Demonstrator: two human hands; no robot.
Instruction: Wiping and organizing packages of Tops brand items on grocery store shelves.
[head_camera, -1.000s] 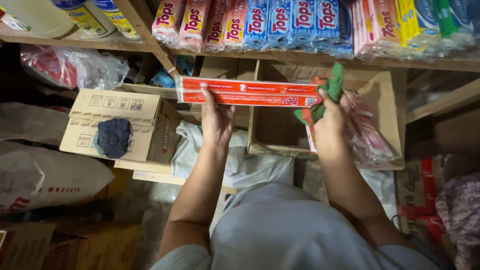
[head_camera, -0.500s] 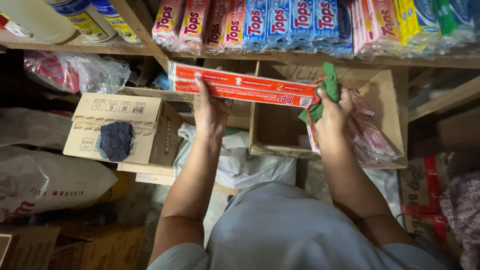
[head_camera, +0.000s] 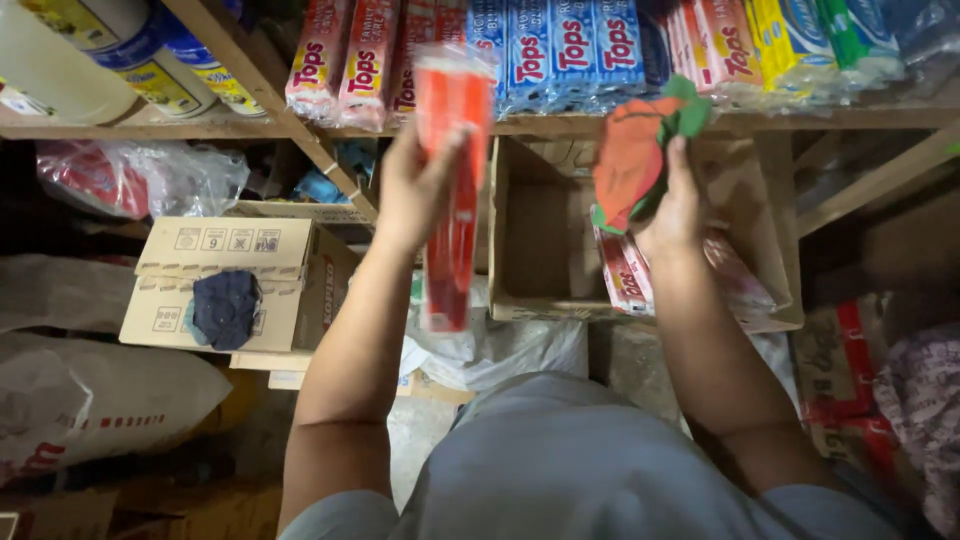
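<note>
The person stands in front of a wooden shelf (head_camera: 700, 125) in a small storeroom. The left hand (head_camera: 420, 185) holds a long red pack (head_camera: 452, 190) upright, and its fingers are clamped around the upper half of it. The pack is blurred, so I cannot read its details. Its top end reaches up in front of the row of red and blue packs (head_camera: 520, 55) that stand tightly on the shelf, and its lower end hangs in front of a white plastic bag (head_camera: 510, 345).

The right hand (head_camera: 672, 205) is raised beside it, well apart from the left one. Its fingers are closed on an orange and green cloth (head_camera: 640, 150), which hangs in front of the shelf edge. Just behind this hand there is an open cardboard box (head_camera: 545, 230) under the shelf, with some more red and white packs (head_camera: 625, 275) lying inside, partly hidden by the wrist.

To the left, a closed cardboard box (head_camera: 165, 275) lies with a dark blue cloth (head_camera: 225, 308) on top of it. Above it I see a crumpled clear bag with something red (head_camera: 140, 180), and on the upper shelf some bottles with yellow labels (head_camera: 150, 60). A big white sack (head_camera: 90, 395) lies on the floor at the lower left. A slanted wooden brace (head_camera: 290, 110) runs down between the shelf and the left box.
</note>
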